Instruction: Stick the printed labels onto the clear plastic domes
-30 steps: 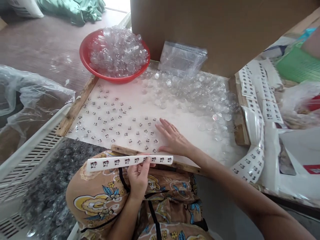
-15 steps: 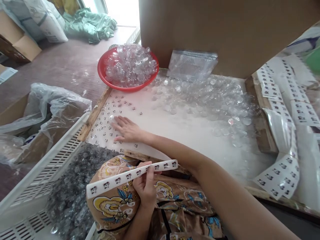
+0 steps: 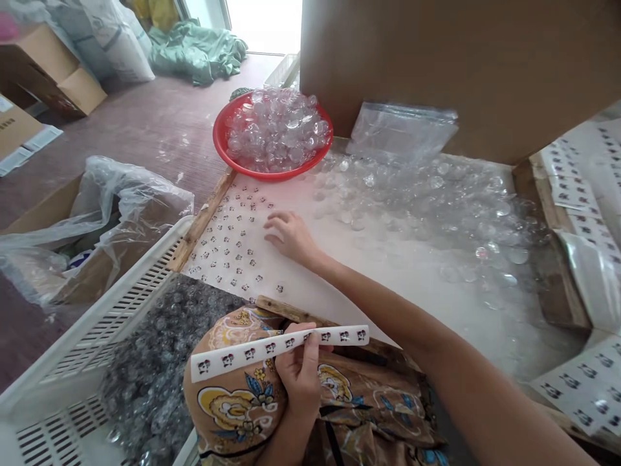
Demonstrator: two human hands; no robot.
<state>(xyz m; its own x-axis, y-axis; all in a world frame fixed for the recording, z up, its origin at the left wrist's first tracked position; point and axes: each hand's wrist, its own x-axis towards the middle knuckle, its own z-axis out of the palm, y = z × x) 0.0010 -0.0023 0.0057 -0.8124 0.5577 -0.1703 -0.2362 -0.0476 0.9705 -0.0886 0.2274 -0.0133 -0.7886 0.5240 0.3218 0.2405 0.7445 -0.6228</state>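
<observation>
My left hand point(image 3: 301, 372) pinches a white strip of stickers point(image 3: 259, 351) between thumb and fingers, above my lap. Small dark printed figures run in a row along it. Over the white tabletop point(image 3: 339, 259), my right hand point(image 3: 294, 238) hovers with its fingers apart and slightly bent, and I see nothing in it. Left of that hand lie many small clear pieces with the same printed figures point(image 3: 230, 243). A loose heap of clear round plastic pieces point(image 3: 436, 188) covers the back and right of the table.
A red basin point(image 3: 223, 152) heaped with clear pieces stands at the table's back left corner. Wooden strips point(image 3: 201, 226) edge the table. Below left is a white crate point(image 3: 116, 310) full of clear pieces. Sticker sheets point(image 3: 582, 382) lie at right; a large cardboard panel point(image 3: 436, 58) stands behind.
My right hand has drawn back to the right from the sticker-marked pieces, its fingers now lifted and bent. My left hand still holds the strip. The whole view has shifted somewhat.
</observation>
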